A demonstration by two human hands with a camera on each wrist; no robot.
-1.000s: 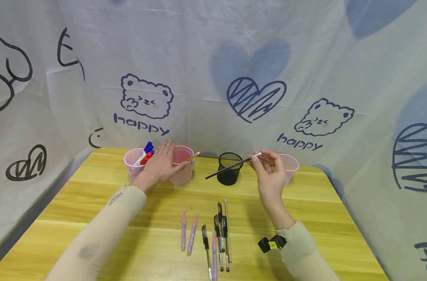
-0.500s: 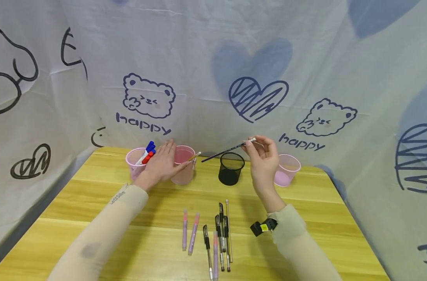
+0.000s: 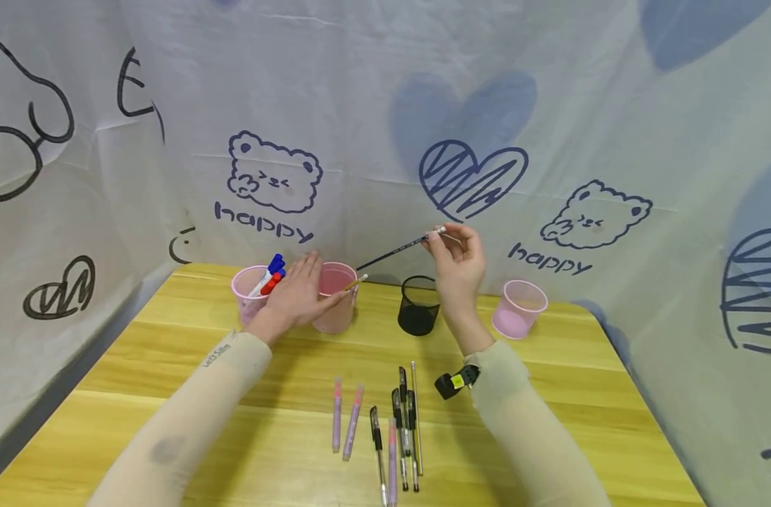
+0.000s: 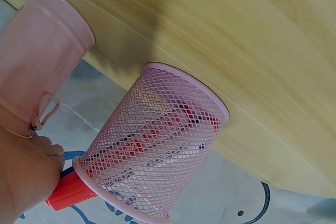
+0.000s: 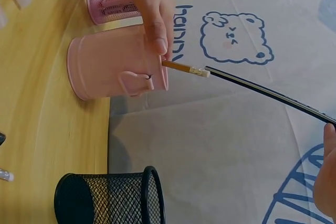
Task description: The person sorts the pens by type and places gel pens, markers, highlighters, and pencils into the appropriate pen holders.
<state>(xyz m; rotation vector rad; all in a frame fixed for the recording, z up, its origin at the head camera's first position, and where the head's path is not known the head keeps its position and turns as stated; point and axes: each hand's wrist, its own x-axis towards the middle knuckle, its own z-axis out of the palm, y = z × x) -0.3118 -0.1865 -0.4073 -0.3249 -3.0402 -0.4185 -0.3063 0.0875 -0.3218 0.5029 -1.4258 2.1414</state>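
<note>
My right hand point(image 3: 459, 271) pinches a dark striped pencil point(image 3: 391, 253) near its white eraser end, above and behind the black mesh cup point(image 3: 417, 320). Its lower end slants left toward the pink bucket point(image 3: 333, 320). In the right wrist view, that end appears beside the eraser of a yellow pencil point(image 5: 178, 66), which leans out over the bucket's rim. My left hand point(image 3: 298, 290) lies against the bucket with fingers straight, the thumb along the near rim. Just left of it, a pink mesh cup point(image 4: 157, 140) holds several markers with blue and red caps point(image 3: 272, 283).
In front lie several black-capped gel pens point(image 3: 377, 429), pink-tipped lilac highlighters point(image 3: 353, 422) and another pencil point(image 3: 417, 422). Another pink cup point(image 3: 519, 310) stands at the right. Behind the wooden table point(image 3: 550, 422) hangs a printed cloth point(image 3: 372, 141).
My right hand has moved up and left, carrying the dark pencil from in front of the black cup toward the pink bucket. My left hand stays on the bucket.
</note>
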